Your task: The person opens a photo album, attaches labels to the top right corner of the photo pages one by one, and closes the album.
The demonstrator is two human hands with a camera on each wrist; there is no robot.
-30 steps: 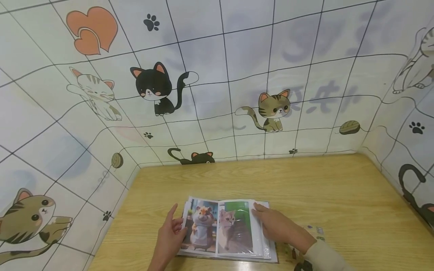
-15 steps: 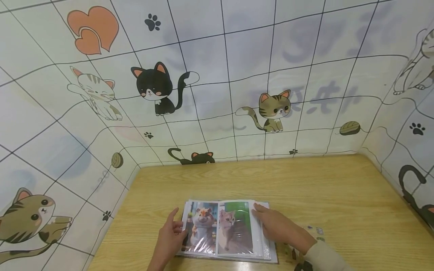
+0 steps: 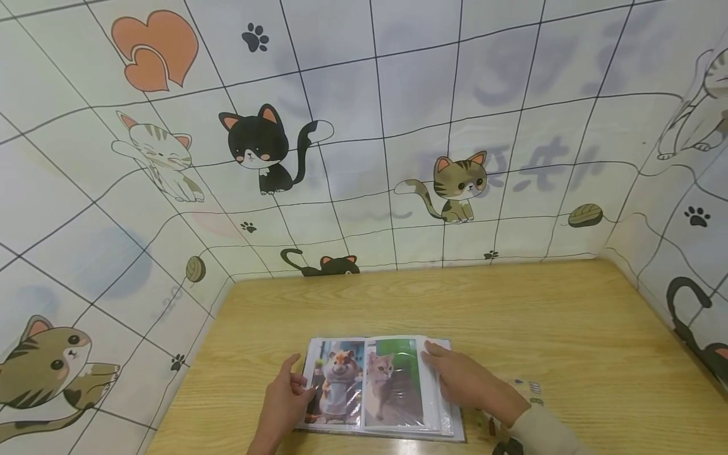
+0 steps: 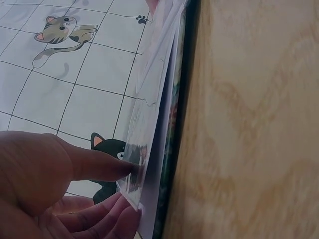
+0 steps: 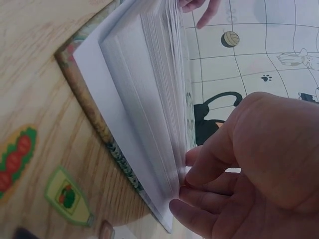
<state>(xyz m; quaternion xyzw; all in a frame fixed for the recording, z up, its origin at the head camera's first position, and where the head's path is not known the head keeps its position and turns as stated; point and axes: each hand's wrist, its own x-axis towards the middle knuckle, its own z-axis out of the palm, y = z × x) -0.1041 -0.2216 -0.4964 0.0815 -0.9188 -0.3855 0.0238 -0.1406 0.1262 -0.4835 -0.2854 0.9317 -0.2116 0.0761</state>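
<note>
A photo album [image 3: 432, 407] lies open on the wooden table, with clear sleeves over its pages. The left page carries a hamster picture [image 3: 340, 385], the right one a cat picture [image 3: 392, 385]. My left hand [image 3: 284, 397] pinches the outer edge of the left page, thumb on top and fingers under it, as the left wrist view also shows the hand [image 4: 55, 184]. At the album's right side, my right hand [image 3: 466, 380] holds the edge of the page stack [image 5: 154, 79] between thumb and fingers. Its palm is turned toward the pages in the right wrist view.
Small flat food pictures, among them a hot dog [image 5: 19, 158] and a green bottle [image 5: 67, 196], show on the table right of the album. A black object [image 3: 508, 447] sits by the right sleeve [image 3: 546, 433]. Cat-print walls [image 3: 370, 126] enclose the table.
The left page has come down and lies flatter, its upper corner lower than before. My left hand's raised index finger has dropped slightly with it. My right hand stays in place.
</note>
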